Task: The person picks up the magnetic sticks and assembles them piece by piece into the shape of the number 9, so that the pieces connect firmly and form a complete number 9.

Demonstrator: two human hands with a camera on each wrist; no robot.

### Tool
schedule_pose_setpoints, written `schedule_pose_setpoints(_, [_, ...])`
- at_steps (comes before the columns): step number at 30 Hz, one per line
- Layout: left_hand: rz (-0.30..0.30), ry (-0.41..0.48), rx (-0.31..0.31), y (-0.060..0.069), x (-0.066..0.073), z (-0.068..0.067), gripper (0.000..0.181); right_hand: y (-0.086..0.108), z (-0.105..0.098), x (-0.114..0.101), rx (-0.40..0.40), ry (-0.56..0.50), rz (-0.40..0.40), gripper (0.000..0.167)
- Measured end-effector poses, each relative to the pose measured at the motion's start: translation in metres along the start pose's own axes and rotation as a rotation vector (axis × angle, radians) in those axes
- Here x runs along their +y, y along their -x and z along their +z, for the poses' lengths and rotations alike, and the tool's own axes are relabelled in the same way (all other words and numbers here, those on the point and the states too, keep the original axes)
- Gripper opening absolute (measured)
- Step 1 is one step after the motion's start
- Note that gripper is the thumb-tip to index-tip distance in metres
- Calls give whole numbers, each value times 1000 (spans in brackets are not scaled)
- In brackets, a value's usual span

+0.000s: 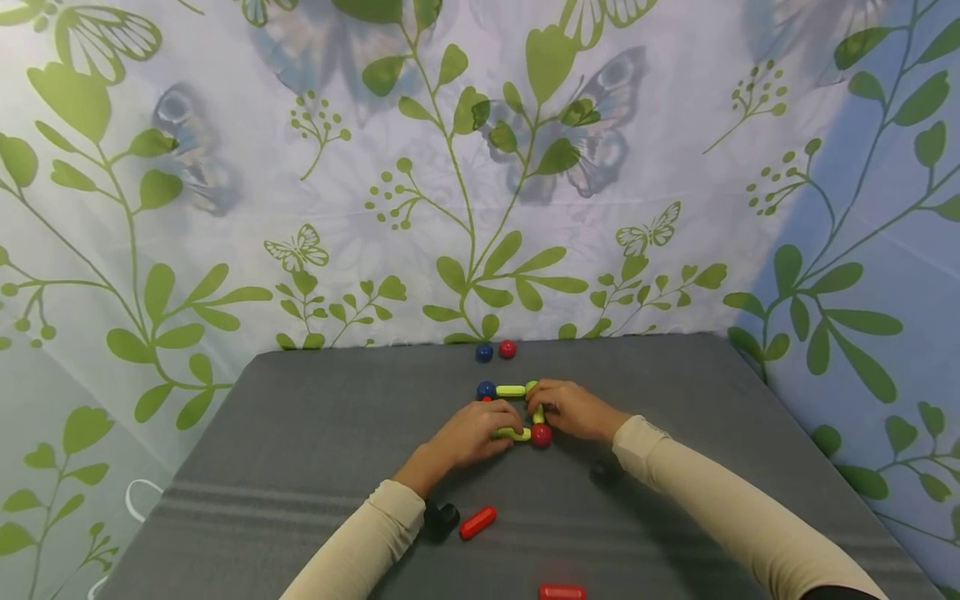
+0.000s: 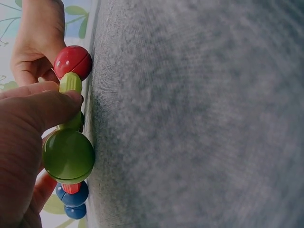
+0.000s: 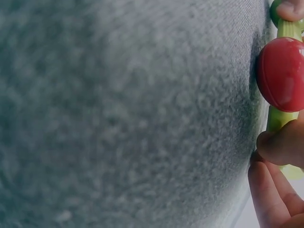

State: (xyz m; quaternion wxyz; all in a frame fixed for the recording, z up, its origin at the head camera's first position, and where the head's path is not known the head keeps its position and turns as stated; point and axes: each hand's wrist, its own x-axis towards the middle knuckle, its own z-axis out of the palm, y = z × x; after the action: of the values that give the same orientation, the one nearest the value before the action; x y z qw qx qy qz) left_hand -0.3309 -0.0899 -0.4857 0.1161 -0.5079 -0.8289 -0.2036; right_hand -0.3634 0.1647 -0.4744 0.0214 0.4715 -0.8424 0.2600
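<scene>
A square of rods and balls lies on the grey surface in the head view. My left hand point(image 1: 477, 432) pinches its near yellow-green rod point(image 2: 70, 84) between thumb and fingers. One end of that rod meets a red ball point(image 1: 541, 435), the other a green ball point(image 2: 69, 156). My right hand point(image 1: 577, 408) pinches the right-side yellow-green rod point(image 3: 281, 118) between the red ball and a far yellow-green ball point(image 1: 532, 387). Along the far side, another yellow-green rod point(image 1: 511, 391) joins a blue ball point(image 1: 486, 389). A red rod point(image 2: 71, 188) at the left side is mostly hidden by my left hand.
Behind the square sit a loose blue ball point(image 1: 483, 352) and a loose red ball point(image 1: 507, 348). Nearer, a red rod point(image 1: 478, 522) lies beside the left wrist, and another red rod point(image 1: 562, 592) is at the bottom edge. A patterned cloth point(image 1: 465, 208) hangs behind the table.
</scene>
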Motion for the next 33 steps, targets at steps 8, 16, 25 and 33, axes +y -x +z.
schedule_pose_setpoints(8, [-8,10,-13,0,6,2,17,7,0,-7,3,5,17,26])
schedule_pose_setpoints(16, [-21,23,-28,0,13,4,18,14,1,-13,8,22,31,26])
schedule_pose_setpoints(25, [-4,26,-24,1,16,2,19,25,-3,-17,43,51,34,32])
schedule_pose_setpoints(33, [-66,3,-41,1,9,-4,18,40,-19,-51,30,43,101,30])
